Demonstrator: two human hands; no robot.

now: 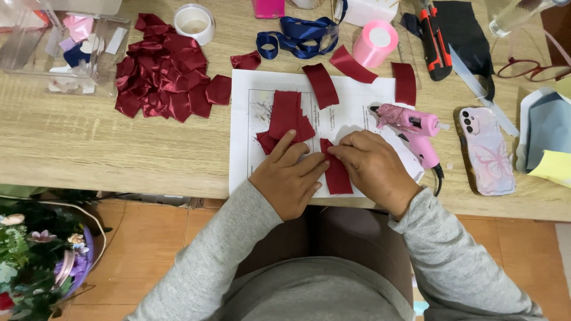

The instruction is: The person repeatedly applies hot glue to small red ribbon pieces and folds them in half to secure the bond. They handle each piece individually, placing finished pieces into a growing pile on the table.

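- Wooden tabletop [89,142] is serving as the work surface, with a tiled floor showing below its front edge.
- Left hand [289,178] is resting on the sheet of paper [357,107], its fingers [312,163] stretched almost flat and pressing the left edge of a dark red ribbon strip [338,175]; the thumb is reaching toward a small stack of strips [286,119].
- Right hand [375,169] is lying curled over the same strip, fingertips pinching its upper end against the paper.
- Judged step: the strip is being folded or creased at its top; a next move would call for holding the fold steady, with the pink glue gun [410,128] lying just beside the right hand.
- Pile of folded red pieces [163,77] is lying well apart on the left.
- Clear plastic box [65,53] at the far left is holding pale scraps of paper and ribbon; what else it contains cannot be told.
- Small white cup [194,24] is standing behind the pile, its contents unclear.
- Pink ribbon roll [375,43], blue ribbon [300,37] and a phone [486,151] are lying to the right.
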